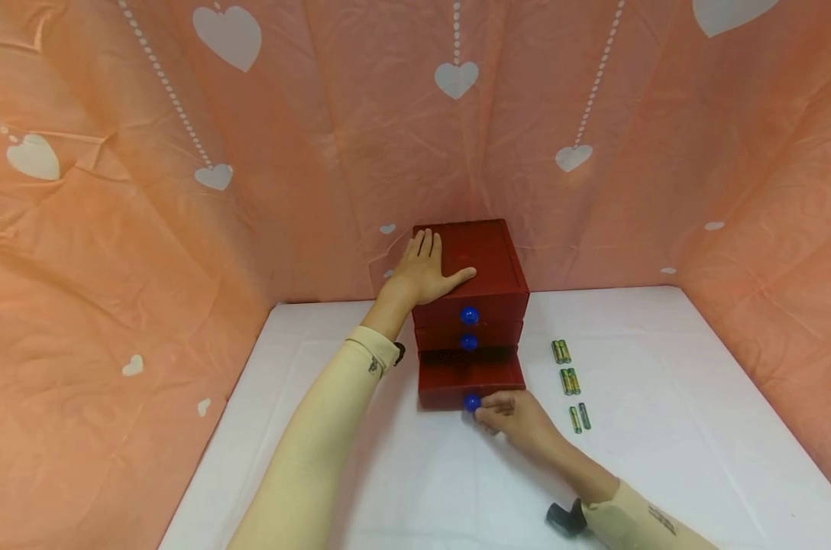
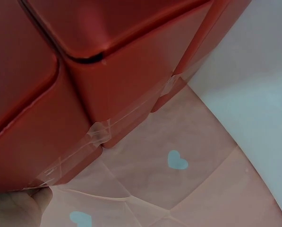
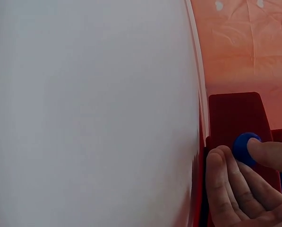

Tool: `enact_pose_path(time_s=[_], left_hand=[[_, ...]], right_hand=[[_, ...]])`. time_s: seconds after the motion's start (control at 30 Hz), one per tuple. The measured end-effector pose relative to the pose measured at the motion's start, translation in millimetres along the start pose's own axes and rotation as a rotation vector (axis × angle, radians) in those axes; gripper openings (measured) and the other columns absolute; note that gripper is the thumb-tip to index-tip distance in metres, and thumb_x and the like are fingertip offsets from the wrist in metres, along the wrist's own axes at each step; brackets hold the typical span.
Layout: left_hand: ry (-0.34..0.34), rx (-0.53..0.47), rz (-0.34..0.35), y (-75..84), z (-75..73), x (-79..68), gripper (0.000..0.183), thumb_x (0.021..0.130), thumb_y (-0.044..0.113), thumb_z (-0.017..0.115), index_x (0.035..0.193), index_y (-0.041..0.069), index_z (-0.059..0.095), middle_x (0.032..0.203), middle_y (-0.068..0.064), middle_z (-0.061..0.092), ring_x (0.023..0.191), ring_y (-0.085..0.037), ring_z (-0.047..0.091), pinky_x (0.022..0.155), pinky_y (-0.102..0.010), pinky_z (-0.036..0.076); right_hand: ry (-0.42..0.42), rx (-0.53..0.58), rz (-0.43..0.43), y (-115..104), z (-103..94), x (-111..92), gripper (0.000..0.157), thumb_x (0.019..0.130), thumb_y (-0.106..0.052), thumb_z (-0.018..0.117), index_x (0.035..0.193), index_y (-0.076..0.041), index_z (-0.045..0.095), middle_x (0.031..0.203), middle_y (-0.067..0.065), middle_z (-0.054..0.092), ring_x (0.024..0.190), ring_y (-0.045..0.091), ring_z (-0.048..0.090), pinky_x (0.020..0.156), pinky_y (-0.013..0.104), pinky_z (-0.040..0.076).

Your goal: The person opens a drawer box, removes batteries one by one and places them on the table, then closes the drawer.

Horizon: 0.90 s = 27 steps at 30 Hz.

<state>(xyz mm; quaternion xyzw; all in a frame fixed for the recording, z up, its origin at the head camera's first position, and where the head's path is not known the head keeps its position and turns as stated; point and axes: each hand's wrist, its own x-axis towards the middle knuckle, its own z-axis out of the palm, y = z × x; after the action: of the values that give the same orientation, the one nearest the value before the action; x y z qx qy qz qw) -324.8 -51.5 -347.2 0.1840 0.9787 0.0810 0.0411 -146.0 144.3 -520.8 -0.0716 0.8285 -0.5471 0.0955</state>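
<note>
A red cabinet (image 1: 484, 256) with three drawers, each with a blue knob, stands at the back of the table. My left hand (image 1: 422, 271) rests flat on its top, fingers straight and thumb spread; the left wrist view shows the cabinet's side (image 2: 131, 85) and part of that hand (image 2: 15, 210). The bottom drawer (image 1: 439, 397) is pulled out, while the two above it are closed. At the drawer's front, my right hand (image 1: 522, 424) pinches its blue knob (image 1: 472, 402). Up close in the right wrist view, thumb and fingers lie around the knob (image 3: 242, 147).
To the cabinet's right, several green-and-gold batteries lie in pairs: a back pair (image 1: 561, 351), a middle pair (image 1: 570, 381) and a front pair (image 1: 580, 418). A white cloth (image 1: 663, 428) covers the table. An orange curtain with hearts (image 1: 333, 153) hangs behind and at both sides.
</note>
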Motion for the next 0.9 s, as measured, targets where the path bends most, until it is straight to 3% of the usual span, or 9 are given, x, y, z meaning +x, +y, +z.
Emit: enact_pose_path(time_s=[0.9], left_hand=[[0.015,-0.004,0.005,-0.8,1.6,0.8,0.110,0.103,0.081,0.033,0.172,0.002,0.002,0.180,-0.018,-0.004,0.167,-0.031,-0.006,0.135,-0.043,-0.002]], right_hand=[[0.006,0.032,0.005,-1.4,-6.1,29.9,0.025,0.103,-0.020,0.075,0.114,0.002,0.079,0.095,0.009,0.081,0.082,0.021,0.076,0.069,0.031,0.058]])
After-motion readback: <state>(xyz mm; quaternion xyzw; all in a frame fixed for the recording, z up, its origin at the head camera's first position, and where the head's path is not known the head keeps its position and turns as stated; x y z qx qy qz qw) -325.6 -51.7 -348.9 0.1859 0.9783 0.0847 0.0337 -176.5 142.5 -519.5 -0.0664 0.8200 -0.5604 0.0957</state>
